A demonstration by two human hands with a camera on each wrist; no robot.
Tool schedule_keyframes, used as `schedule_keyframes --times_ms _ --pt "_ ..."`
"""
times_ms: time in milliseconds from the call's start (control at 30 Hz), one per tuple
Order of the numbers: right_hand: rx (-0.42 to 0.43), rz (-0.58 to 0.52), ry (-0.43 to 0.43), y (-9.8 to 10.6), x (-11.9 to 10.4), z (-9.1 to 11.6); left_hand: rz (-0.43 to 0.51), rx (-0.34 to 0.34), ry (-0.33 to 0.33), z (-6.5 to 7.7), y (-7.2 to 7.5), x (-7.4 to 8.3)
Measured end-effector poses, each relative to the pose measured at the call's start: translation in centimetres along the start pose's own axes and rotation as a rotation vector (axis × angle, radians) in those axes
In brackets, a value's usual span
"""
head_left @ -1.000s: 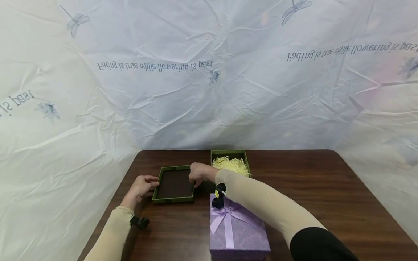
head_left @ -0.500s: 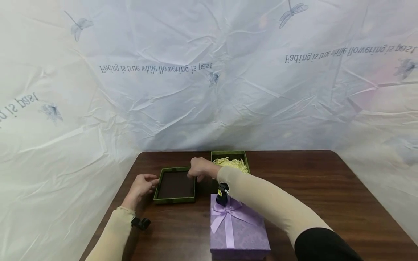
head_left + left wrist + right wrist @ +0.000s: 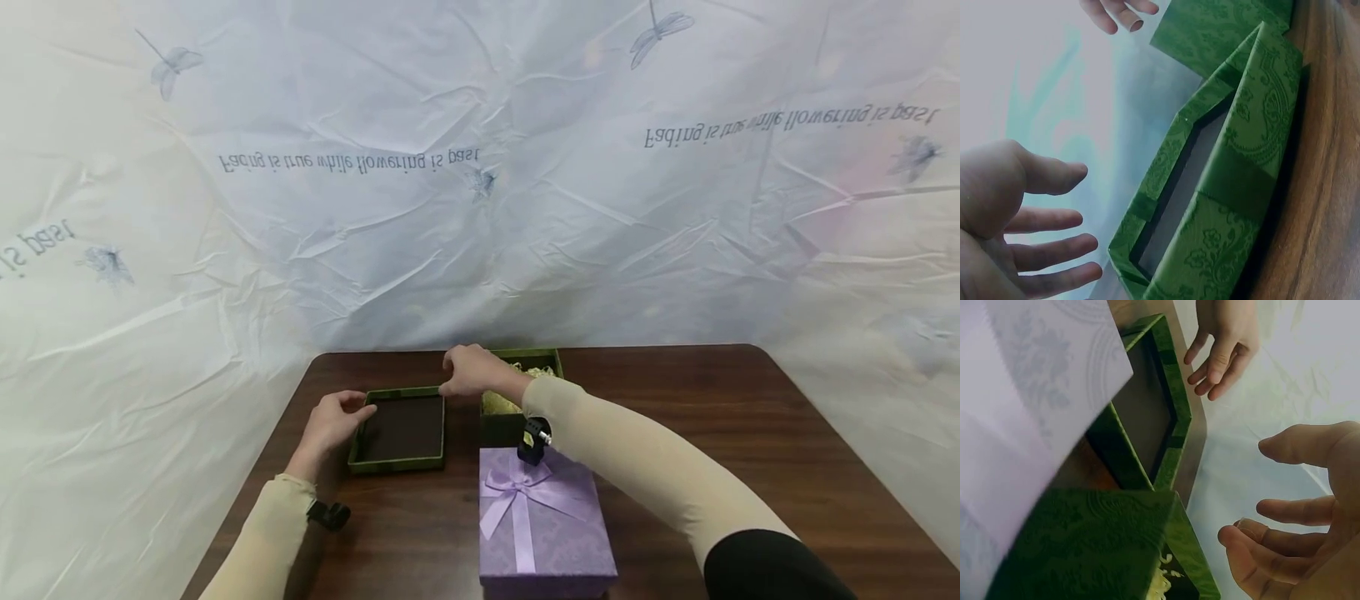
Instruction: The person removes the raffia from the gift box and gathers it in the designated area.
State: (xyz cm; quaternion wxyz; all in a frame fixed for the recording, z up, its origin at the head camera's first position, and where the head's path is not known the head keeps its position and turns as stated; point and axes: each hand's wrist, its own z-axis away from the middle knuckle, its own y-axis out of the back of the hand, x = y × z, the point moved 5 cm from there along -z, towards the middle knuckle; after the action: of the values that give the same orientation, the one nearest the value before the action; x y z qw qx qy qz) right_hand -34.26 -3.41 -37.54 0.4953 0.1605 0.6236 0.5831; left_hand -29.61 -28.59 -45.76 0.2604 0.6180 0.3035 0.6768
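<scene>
A shallow green patterned box lid (image 3: 397, 463), its dark inside facing up, lies on the left part of the table. My left hand (image 3: 330, 425) hovers beside its left edge, and in the left wrist view the spread fingers (image 3: 1054, 253) are apart from the lid and hold nothing. My right hand (image 3: 480, 372) is raised between the lid's far right corner and the green box (image 3: 501, 429). Nothing lies between its loosely bent fingers (image 3: 1297, 512) in the right wrist view. Yellow shredded paper (image 3: 504, 404) fills the box, partly hidden by my right wrist.
In front of the green box stands a purple gift box (image 3: 551, 542) with a lilac ribbon bow (image 3: 517, 483), under my right forearm. The brown wooden table (image 3: 697, 417) ends at the back against a white printed sheet (image 3: 480, 250).
My right hand has left the lid's right edge and risen toward the back, nearer the green box. My left hand has come off the lid's left edge. The lid stays in place.
</scene>
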Motion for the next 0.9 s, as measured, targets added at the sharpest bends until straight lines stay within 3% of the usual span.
schedule_keyframes --times_ms 200,600,900 --pt "0.028 -0.022 0.025 1.3 0.9 0.7 0.015 -0.026 -0.043 -0.2 -0.2 1.2" --pt "0.052 -0.004 0.074 2.8 3.0 1.9 0.011 -0.086 -0.251 -0.3 -1.3 4.2" --pt "0.063 0.024 0.089 3.2 5.1 2.8 0.026 -0.1 -0.318 -0.9 -1.8 6.0"
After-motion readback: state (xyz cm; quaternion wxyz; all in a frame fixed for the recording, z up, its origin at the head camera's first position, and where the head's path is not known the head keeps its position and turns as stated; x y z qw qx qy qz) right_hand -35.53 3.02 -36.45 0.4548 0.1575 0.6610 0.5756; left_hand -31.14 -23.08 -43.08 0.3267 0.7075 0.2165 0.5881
